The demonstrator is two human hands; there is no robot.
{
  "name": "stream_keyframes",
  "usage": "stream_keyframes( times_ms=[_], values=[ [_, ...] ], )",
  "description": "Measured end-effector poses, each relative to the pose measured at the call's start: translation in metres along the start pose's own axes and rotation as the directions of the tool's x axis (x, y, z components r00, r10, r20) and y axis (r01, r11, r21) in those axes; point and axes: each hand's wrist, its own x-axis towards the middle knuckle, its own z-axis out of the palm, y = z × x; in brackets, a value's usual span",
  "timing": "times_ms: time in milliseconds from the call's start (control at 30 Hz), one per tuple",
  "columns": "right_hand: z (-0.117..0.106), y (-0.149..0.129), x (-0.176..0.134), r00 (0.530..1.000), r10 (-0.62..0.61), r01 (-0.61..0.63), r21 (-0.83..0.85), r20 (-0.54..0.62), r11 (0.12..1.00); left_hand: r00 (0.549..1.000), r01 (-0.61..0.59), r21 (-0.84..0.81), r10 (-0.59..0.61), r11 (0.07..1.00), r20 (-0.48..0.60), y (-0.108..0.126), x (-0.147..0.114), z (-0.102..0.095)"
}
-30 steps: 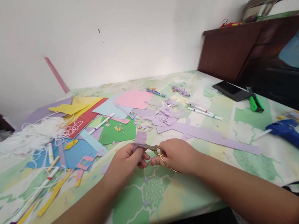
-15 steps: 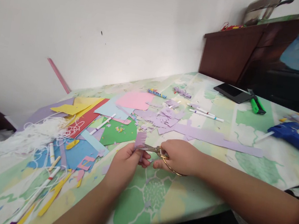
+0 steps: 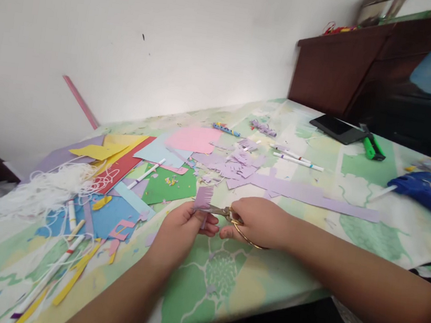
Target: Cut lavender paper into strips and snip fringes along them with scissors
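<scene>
Between the thumb and fingers of my left hand [image 3: 185, 229] is a small purple paper strip [image 3: 203, 197], its right edge cut into fringe. My right hand [image 3: 259, 221] is closed around the gold-coloured handles of a pair of scissors [image 3: 228, 214]. The blades point left and lie across the strip just above my left thumb. Beyond my hands, a heap of fringed purple paper scraps [image 3: 241, 165] and a long purple paper strip [image 3: 314, 197] lie on the table.
Coloured paper sheets [image 3: 172, 186], tangled white string [image 3: 49, 187] and felt-tip pens [image 3: 298, 162] spread over the patterned tablecloth [image 3: 215, 310]. At the right are a blue glue gun [image 3: 429, 195], a green utility knife [image 3: 374, 147] and a black phone-like slab [image 3: 337, 129].
The view has shifted slightly. More of the fringed purple strip shows above my left thumb, and the scissors blades have shifted slightly upward in view.
</scene>
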Motion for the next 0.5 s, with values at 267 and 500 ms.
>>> stream_keyframes(
  times_ms=[267, 500],
  values=[
    [-0.0021, 0.0005, 0.001, 0.999, -0.001, 0.001, -0.003, 0.04, 1.0, 1.0, 0.028, -0.015, -0.028, 0.999, 0.003, 0.0009, 0.0, -0.0008],
    [-0.006, -0.0033, 0.0008, 1.0, -0.004, 0.004, -0.018, 0.02, 1.0, 1.0, 0.025, -0.055, -0.025, 0.998, 0.005, -0.0001, 0.0011, -0.0025]
  ],
)
